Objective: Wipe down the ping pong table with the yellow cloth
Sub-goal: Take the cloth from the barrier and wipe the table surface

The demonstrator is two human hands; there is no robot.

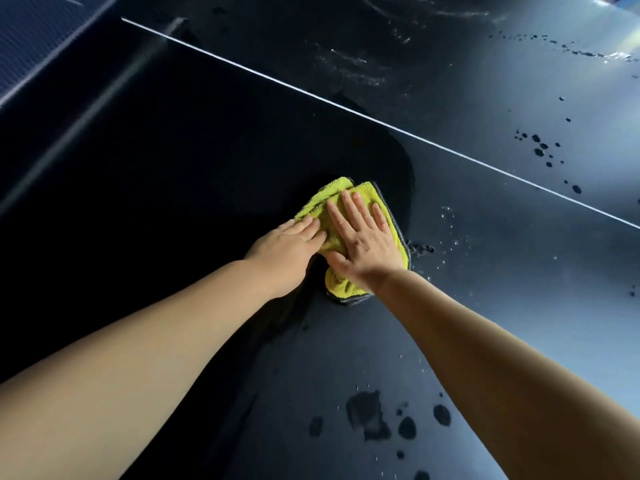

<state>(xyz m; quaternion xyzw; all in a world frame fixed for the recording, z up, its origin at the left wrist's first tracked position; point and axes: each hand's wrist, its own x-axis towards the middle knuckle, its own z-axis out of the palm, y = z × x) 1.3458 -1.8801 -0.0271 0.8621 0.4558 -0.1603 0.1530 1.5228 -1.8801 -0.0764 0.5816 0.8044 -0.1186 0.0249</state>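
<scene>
The yellow cloth (323,199), folded with a grey edge, lies flat on the dark ping pong table (485,271) near the middle of the view. My right hand (363,242) presses on it with straight, spread fingers. Beside it my left hand (289,252) lies flat, its fingertips resting on the cloth's left part. A white centre line (381,121) crosses the table diagonally beyond the cloth. Left of the cloth the surface looks darker and wet.
Water drops and small puddles (367,414) dot the table in front of the cloth and at the right (538,147). Smeared streaks (349,58) show beyond the white line. The net (31,39) runs along the upper left.
</scene>
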